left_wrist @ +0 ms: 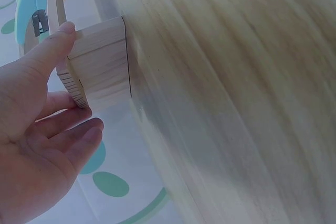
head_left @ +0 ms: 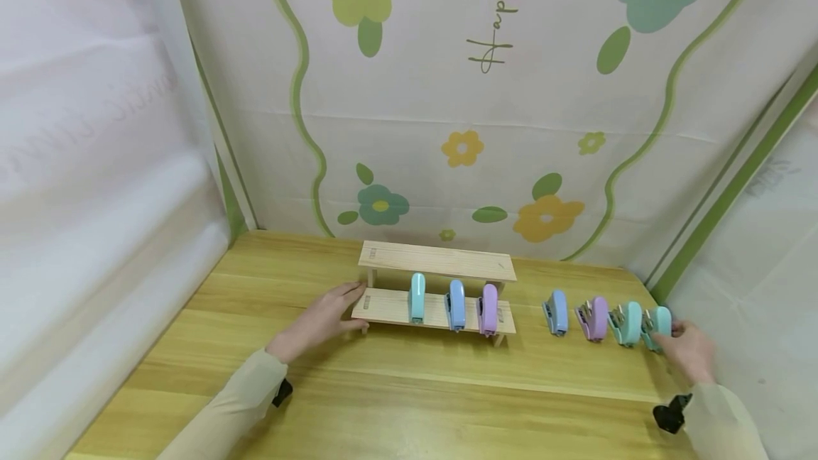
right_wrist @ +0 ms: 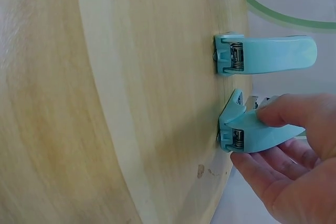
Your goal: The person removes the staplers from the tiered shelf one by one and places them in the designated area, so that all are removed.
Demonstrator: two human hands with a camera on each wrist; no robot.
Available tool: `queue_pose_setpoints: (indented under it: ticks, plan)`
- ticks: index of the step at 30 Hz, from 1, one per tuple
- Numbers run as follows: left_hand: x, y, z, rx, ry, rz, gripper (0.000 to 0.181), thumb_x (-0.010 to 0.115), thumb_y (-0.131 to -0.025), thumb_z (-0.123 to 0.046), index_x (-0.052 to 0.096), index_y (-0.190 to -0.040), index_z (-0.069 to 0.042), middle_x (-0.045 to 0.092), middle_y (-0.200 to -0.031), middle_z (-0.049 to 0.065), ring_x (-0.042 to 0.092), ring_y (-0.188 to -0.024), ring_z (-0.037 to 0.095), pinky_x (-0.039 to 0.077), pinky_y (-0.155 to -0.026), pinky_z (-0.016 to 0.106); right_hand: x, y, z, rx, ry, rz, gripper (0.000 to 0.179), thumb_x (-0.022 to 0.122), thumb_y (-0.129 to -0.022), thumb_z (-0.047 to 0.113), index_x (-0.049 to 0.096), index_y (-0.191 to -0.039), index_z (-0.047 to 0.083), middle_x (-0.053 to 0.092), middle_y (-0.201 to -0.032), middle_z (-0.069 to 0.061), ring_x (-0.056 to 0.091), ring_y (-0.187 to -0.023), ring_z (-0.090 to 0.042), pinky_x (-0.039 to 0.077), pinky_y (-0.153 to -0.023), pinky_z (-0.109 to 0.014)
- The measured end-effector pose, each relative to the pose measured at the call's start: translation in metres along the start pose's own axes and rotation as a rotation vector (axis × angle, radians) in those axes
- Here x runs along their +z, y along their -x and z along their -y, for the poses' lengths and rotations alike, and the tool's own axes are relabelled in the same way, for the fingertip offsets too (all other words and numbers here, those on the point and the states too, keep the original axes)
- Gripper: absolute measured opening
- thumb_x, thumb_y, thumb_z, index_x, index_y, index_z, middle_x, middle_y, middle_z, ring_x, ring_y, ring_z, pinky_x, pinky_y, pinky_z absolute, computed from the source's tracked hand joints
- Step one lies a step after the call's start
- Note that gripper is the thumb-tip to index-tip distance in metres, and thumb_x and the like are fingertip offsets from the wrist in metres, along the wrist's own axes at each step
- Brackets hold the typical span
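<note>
At the table's right, my right hand point(head_left: 690, 350) pinches a teal stapler point(right_wrist: 260, 132) between thumb and fingers, its foot at the tabletop. Left of it in the head view stand another teal stapler point(head_left: 629, 324), a purple stapler point(head_left: 597, 318) and a blue stapler point(head_left: 558, 312). My left hand point(head_left: 322, 321) grips the left end of a two-tier wooden shelf point(head_left: 386, 307), thumb and fingers on opposite edges of the lower board. On that board stand a teal stapler point(head_left: 417, 297), a blue stapler point(head_left: 456, 304) and a purple stapler point(head_left: 489, 309).
The shelf's upper board point(head_left: 441, 260) rises behind the lower one. A wooden table point(head_left: 396, 403) carries everything. A flower-printed cloth point(head_left: 409, 91) hangs behind it, with more cloth along the left and right sides. A small purple patch shows behind the right hand's fingers.
</note>
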State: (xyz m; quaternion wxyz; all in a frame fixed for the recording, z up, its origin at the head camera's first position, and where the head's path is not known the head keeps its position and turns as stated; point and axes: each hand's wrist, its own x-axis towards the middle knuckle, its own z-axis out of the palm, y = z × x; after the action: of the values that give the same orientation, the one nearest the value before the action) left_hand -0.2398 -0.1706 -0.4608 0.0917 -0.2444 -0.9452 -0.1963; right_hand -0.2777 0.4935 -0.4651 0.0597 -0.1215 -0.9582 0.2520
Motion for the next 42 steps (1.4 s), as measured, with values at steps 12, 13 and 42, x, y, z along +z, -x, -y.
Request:
queue_pose_setpoints:
  ticks: [12,13,42]
  plan:
    - [0.0,0.0,-0.002,-0.004,0.002,0.006,0.074,0.079,-0.085,-0.029,0.049,-0.141,0.008,0.053,-0.142,0.028,0.056,-0.128,0.041,0.052,-0.105,0.05,-0.004,0.009,0.007,0.006,0.009,0.004,0.057,0.06,-0.094,0.021,0.044,-0.123,-0.025,0.055,-0.111,-0.044,0.057,-0.095,-0.051,0.054,-0.067,-0.044]
    - [0.0,0.0,-0.002,-0.003,0.0,0.006,0.073,0.078,-0.085,-0.029,0.049,-0.141,0.008,0.053,-0.142,0.028,0.056,-0.128,0.041,0.052,-0.105,0.05,-0.004,0.009,0.007,0.006,0.011,0.004,0.057,0.06,-0.094,0.021,0.044,-0.123,-0.025,0.055,-0.11,-0.044,0.058,-0.095,-0.051,0.054,-0.066,-0.043]
    - [-0.001,0.001,-0.001,0.005,0.0,-0.001,0.074,0.078,-0.085,-0.03,0.049,-0.14,0.009,0.054,-0.14,0.028,0.057,-0.127,0.042,0.053,-0.104,0.05,-0.02,0.014,0.007,-0.074,-0.006,0.046,0.06,0.059,-0.097,0.028,0.043,-0.126,-0.022,0.056,-0.115,-0.044,0.06,-0.096,-0.052,0.051,-0.063,-0.028]
